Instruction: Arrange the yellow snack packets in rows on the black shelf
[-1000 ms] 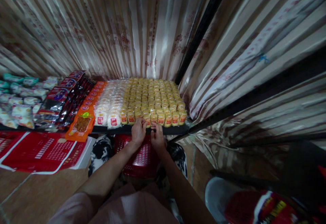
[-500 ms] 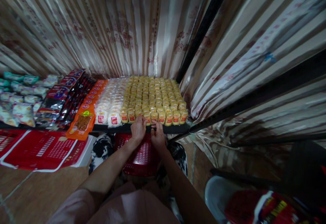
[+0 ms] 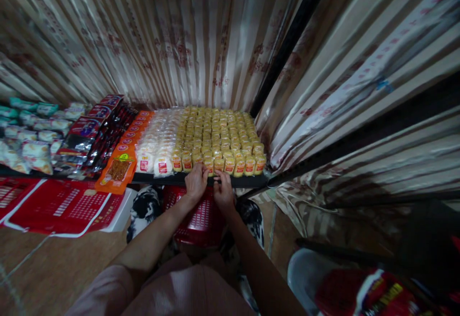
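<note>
From the head view, both hands are seen at the near edge of the shelf (image 3: 247, 181). The left hand (image 3: 196, 183) and right hand (image 3: 223, 192) are set side by side, fingertips pressed against one yellow packet (image 3: 209, 165) in the near row (whether it is pinched cannot be told). The packet lies just beyond both hands, upright, roughly equally near each. White packets (image 3: 158, 160) stand to the left.

Dim, warm light; warped edges
</note>
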The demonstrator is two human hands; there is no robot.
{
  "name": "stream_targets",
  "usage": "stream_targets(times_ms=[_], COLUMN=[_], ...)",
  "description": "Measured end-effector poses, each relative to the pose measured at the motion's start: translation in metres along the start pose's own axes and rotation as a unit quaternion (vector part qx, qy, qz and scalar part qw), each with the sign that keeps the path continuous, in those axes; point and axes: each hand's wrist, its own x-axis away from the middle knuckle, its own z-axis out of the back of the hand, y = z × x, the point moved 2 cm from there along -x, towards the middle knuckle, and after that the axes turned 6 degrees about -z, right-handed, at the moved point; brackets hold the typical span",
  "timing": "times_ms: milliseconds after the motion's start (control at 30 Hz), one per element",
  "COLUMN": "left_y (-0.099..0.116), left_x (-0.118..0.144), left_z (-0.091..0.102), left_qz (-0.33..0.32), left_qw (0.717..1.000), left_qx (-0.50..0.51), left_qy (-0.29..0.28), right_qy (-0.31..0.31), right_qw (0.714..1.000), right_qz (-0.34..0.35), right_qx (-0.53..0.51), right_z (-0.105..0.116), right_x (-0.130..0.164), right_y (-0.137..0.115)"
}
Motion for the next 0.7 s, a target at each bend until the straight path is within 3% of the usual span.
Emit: stream_targets(times_ms=[333,467,567,700], left_y=[-0.006,-0.02,-0.038,-0.066], left_x=[0.007,0.03,0.062,0.101], left_z=[0.002,0.004,-0.005,-0.035], left_qz=[-0.055,-0.068,-0.044,0.078], left_qw=[0.995,0.99,0.993,0.979], left_qx=[0.076,0.115,0.105,0.021], left_qy=[0.036,0.046,-0.014,-0.188], right_qy=[-0.009,0.007,-0.049,-0.117], right_qw=[0.999,0.998,0.998,0.985], right_qz=[0.004,-0.004,-0.021,-0.128], right_qx=[-0.051,-0.056,-0.038,0.024], right_z=[0.004,0.0,-0.018,-0.055], right_x=[0.006,0.026,0.05,0.079], right_y=[-0.003,-0.006,0.007,0.044])
